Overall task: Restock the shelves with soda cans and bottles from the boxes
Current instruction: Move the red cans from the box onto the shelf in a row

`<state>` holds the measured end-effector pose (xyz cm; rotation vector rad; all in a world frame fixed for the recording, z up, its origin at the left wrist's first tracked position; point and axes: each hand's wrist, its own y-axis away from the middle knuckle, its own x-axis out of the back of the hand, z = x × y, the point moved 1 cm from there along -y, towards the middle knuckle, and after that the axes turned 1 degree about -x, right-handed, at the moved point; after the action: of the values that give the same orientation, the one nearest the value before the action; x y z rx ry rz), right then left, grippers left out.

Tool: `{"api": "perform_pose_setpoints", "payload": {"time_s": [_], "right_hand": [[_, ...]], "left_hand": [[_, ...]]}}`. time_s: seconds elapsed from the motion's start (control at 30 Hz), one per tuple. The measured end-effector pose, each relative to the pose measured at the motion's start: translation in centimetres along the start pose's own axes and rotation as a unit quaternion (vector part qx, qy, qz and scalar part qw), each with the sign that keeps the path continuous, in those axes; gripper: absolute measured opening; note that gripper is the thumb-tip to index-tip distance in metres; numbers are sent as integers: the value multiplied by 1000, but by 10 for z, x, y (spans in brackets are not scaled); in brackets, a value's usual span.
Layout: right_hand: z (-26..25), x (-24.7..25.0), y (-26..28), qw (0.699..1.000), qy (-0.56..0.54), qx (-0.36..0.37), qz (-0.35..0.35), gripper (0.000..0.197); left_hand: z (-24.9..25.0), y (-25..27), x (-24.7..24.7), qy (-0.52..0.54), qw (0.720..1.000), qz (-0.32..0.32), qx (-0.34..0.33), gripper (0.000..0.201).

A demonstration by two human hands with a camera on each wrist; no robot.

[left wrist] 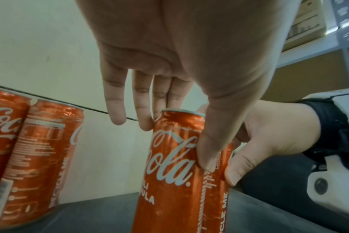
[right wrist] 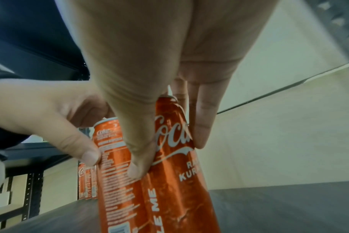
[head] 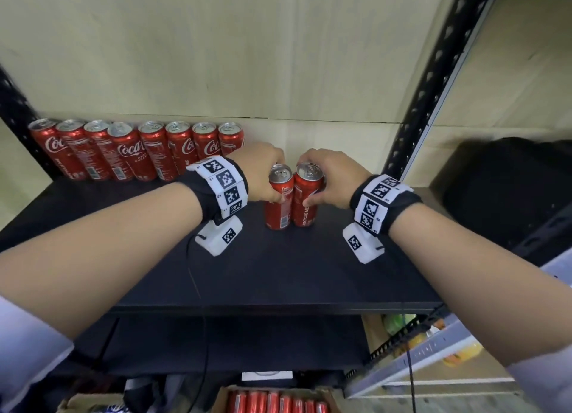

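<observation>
Two slim red cola cans stand upright side by side on the black shelf board, right of centre. My left hand grips the left can near its top, thumb in front and fingers behind. My right hand holds the right can the same way. In the left wrist view my left hand wraps the left can. In the right wrist view my right hand wraps the right can, with the left can beside it.
A row of several matching cans lines the back of the shelf from the left to about the middle. A black upright post bounds the shelf on the right. Below lies an open cardboard box of red cans.
</observation>
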<state>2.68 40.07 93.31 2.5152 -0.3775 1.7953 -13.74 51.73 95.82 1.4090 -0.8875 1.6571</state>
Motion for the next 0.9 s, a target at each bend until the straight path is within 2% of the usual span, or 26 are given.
{"api": "perform_pose_setpoints", "payload": {"time_s": [0.23,0.47,0.9], "right_hand": [[-2,-8,-37,999,20,1,31,73],[-1,-23,-69,997,26,0,69,72],[-6,-26,-109,997,36,-9,75,76]], "left_hand": [[-20,-21,2,-41,998,31,22,56],[-40,-37,-3,-106,992,66,30,60],[-68,-59,-6,-166,980,85,63,59]]}}
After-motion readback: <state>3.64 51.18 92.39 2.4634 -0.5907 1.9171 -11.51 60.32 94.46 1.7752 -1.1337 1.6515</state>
